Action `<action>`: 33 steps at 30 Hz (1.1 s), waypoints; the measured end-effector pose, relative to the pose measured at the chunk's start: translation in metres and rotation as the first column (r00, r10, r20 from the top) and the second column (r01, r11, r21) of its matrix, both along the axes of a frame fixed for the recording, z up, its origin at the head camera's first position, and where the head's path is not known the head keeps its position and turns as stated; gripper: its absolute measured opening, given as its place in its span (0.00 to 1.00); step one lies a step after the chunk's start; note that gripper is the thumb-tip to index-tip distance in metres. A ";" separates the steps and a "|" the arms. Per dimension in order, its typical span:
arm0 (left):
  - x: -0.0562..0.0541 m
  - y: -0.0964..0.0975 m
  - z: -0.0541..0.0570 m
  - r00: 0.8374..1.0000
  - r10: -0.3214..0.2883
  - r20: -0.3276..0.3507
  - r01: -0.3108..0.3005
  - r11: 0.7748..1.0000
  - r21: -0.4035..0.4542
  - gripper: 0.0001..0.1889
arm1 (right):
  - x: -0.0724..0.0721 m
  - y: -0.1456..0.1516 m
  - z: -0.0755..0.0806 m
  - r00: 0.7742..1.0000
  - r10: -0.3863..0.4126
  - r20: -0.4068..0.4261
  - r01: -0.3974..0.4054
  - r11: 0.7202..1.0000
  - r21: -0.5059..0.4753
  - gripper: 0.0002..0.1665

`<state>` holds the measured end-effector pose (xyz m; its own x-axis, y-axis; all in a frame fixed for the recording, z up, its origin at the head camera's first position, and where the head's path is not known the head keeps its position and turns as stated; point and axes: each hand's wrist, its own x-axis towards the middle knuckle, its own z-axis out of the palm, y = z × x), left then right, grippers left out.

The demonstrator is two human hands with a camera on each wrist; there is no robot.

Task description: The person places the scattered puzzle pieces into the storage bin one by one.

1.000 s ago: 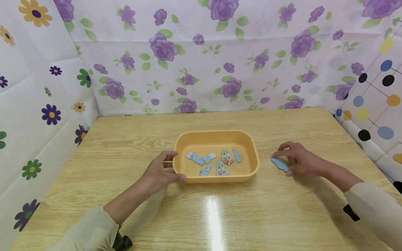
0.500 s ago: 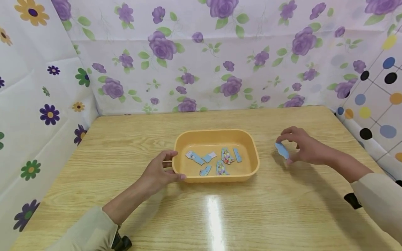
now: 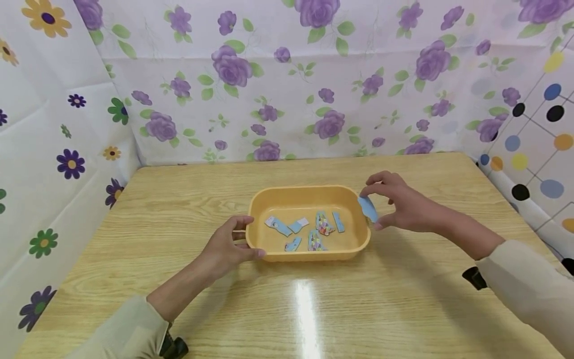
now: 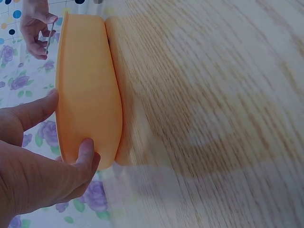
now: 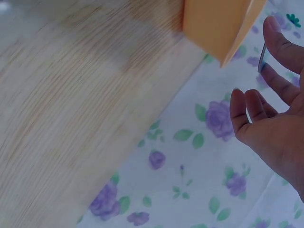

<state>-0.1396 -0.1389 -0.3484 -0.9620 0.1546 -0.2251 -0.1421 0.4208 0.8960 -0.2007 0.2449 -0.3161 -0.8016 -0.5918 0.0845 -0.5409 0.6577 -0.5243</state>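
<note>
My left hand (image 3: 226,244) grips the left end of a yellow plastic tray (image 3: 309,256), thumb at the front corner and fingers on the end wall. In the left wrist view its fingertips press the tray's outer wall (image 4: 88,85). Over the tray's right rim, my right hand (image 3: 401,202) pinches a light blue puzzle piece (image 3: 368,209) between thumb and fingers, tilted and off the table. The right wrist view shows this piece (image 5: 262,58) edge-on. Inside the tray lie several blue puzzle pieces (image 3: 279,226), some with a colourful print (image 3: 316,241).
The tray stands on a wood-grain table (image 3: 188,199). Behind it hangs a cloth with purple flowers (image 3: 233,67). A flower-print cloth (image 3: 36,164) is on the left and a dotted one (image 3: 538,149) on the right. Light glares on the table's front part.
The right hand has lifted the blue puzzle piece off the table and carried it left to the tray's right rim. The left hand and the tray have stayed put.
</note>
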 end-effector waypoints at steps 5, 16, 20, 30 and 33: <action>0.000 0.000 0.000 1.000 -0.004 -0.004 0.004 1.000 0.005 0.42 | 0.001 -0.020 -0.002 0.999 0.032 0.000 -0.032 0.999 0.007 0.34; 0.001 0.000 0.000 1.000 -0.001 -0.009 0.001 1.000 -0.009 0.42 | 0.003 -0.049 -0.008 0.992 0.103 -0.069 -0.093 0.986 0.140 0.32; 0.000 0.000 0.000 1.000 -0.003 -0.011 0.003 1.000 -0.013 0.42 | 0.005 -0.056 -0.009 0.992 0.108 -0.072 -0.093 0.979 0.182 0.31; 0.001 -0.001 0.002 1.000 -0.010 -0.009 0.010 1.000 0.017 0.42 | 0.009 -0.061 -0.010 0.990 0.118 -0.076 -0.094 0.960 0.265 0.30; 0.001 -0.002 0.002 1.000 -0.008 -0.009 0.008 1.000 0.019 0.42 | 0.008 -0.060 -0.010 0.992 0.105 -0.065 -0.087 0.968 0.235 0.29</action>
<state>-0.1382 -0.1413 -0.3461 -0.9626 0.1664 -0.2138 -0.1311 0.4046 0.9051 -0.1926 0.1848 -0.3257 -0.7367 -0.6762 -0.0046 -0.6399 0.6992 -0.3188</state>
